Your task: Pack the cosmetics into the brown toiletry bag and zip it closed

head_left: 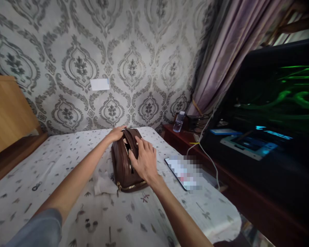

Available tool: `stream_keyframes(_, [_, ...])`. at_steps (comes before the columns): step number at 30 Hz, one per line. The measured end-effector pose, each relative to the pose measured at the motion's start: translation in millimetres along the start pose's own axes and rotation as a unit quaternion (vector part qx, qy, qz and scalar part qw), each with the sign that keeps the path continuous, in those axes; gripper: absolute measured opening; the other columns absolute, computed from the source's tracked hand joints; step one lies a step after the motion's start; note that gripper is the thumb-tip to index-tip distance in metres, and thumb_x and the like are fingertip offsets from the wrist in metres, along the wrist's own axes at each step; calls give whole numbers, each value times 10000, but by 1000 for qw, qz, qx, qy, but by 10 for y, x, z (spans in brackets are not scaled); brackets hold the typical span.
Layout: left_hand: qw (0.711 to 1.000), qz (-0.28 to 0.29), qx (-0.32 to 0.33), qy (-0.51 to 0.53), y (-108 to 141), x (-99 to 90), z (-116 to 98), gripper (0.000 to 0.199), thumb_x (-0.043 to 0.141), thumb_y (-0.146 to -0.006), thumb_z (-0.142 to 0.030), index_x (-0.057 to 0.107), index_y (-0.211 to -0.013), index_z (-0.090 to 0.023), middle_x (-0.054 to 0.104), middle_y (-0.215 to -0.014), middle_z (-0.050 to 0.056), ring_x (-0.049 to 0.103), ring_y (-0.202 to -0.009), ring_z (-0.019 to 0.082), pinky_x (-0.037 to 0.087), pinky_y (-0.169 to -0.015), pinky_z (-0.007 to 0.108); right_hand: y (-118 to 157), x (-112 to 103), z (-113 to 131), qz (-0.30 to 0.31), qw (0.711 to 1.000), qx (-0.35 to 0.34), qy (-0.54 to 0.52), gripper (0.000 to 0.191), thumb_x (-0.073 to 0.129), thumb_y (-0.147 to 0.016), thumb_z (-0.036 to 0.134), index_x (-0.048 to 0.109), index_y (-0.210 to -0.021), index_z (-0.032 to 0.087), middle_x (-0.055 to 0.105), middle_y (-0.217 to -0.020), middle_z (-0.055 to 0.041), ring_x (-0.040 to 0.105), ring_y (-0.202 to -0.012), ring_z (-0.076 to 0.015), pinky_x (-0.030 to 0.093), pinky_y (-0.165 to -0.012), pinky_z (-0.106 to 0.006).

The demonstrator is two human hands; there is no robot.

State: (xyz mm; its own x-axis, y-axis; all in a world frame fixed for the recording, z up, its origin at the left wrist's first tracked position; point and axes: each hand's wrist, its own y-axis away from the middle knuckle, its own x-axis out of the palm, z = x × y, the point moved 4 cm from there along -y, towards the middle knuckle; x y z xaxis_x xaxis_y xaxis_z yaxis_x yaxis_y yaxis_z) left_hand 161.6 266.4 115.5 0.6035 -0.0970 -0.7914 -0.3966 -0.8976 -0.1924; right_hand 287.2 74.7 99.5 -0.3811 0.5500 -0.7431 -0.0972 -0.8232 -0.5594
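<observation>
In the head view, the bag (120, 159) sits on the bed (67, 154), under both hands, its long axis running away from the person. The left hand (116, 133) touches its far end, its grip too hidden to tell; the right hand (146, 159), nearer, rests on its right side, fingers loosely spread, thumb at the gaping opening. Its contents are too dark to identify.

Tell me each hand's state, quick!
Left hand: at the far end of the brown bag; whether closed on it cannot be told.
Right hand: open, thumb spread, on the bag.
</observation>
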Motion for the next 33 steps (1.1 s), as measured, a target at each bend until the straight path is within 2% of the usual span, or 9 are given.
stream_keyframes(4, [1000, -4, 6, -15, -29, 33, 2, 515, 482, -873, -198, 743, -1313, -253, 713, -1392, 16, 647, -1325, 254, 468, -1151, 343, -155, -73, -87, 67, 996, 45, -23, 825, 641, -886, 512, 390, -1591, 167, 484, -1591, -204, 478, -1428, -389, 379, -1136, -530])
stream_keyframes(6, [1000, -11, 7, -16, -15, 36, 6, 527, 466, -867, -172, 752, -1302, -253, 727, -1372, 8, 660, -1300, 243, 477, -1136, 328, -239, -101, -108, 111, 991, 69, -36, 907, 662, -865, 547, 338, -1614, 154, 545, -1537, -205, 513, -1408, -382, 393, -1124, -507])
stream_keyframes(10, [999, -37, -4, -18, -4, 52, 18, 569, 437, -870, -144, 717, -1358, -229, 702, -1411, 26, 638, -1334, 241, 473, -1140, 333, -325, -151, -66, 159, 983, 66, -58, 791, 634, -904, 536, 419, -1568, 164, 689, -1366, -158, 625, -1275, -334, 445, -1032, -415])
stream_keyframes(13, [999, -46, -9, -13, -15, 75, 33, 580, 429, -861, -131, 718, -1356, -217, 705, -1407, 38, 639, -1333, 243, 475, -1141, 342, -319, -167, -41, 153, 986, 44, -52, 652, 626, -934, 517, 530, -1484, 181, 715, -1328, -142, 657, -1217, -318, 463, -973, -381])
stream_keyframes(17, [998, -60, -4, 6, -20, 74, 57, 566, 439, -853, -137, 743, -1320, -237, 740, -1350, 28, 665, -1290, 246, 488, -1131, 351, -276, -132, -64, 121, 992, 14, -42, 664, 599, -969, 578, 529, -1499, 183, 726, -1319, -145, 674, -1206, -311, 481, -982, -385])
stream_keyframes(22, [998, -58, -7, 27, 0, 52, 70, 523, 463, -869, -178, 761, -1293, -248, 747, -1338, 26, 663, -1289, 255, 494, -1118, 349, -71, -68, -213, 25, 993, 23, -115, 670, 468, -1020, 608, 527, -1511, 155, 683, -1403, -170, 629, -1309, -322, 488, -1085, -462])
stream_keyframes(26, [998, -52, -13, 29, 6, 51, 62, 540, 459, -866, -175, 749, -1318, -237, 748, -1338, 23, 665, -1283, 256, 493, -1117, 342, 271, -33, -362, -18, 978, -5, -207, 660, 416, -1034, 619, 516, -1521, 184, 546, -1567, -161, 482, -1481, -296, 403, -1211, -508])
stream_keyframes(30, [998, -56, -23, 22, -2, 60, 59, 559, 455, -858, -147, 744, -1328, -231, 738, -1356, 18, 658, -1294, 264, 494, -1115, 342, 498, 36, -405, -4, 982, -70, -178, 710, 523, -992, 643, 470, -1556, 214, 324, -1709, -148, 245, -1609, -315, 282, -1282, -570])
stream_keyframes(33, [998, -63, -19, 18, -6, 65, 51, 567, 449, -852, -109, 754, -1313, -232, 733, -1366, 12, 642, -1319, 254, 482, -1119, 317, 503, 106, -403, 3, 987, -91, -134, 687, 527, -1002, 618, 469, -1556, 218, 303, -1704, -155, 220, -1608, -326, 257, -1284, -593])
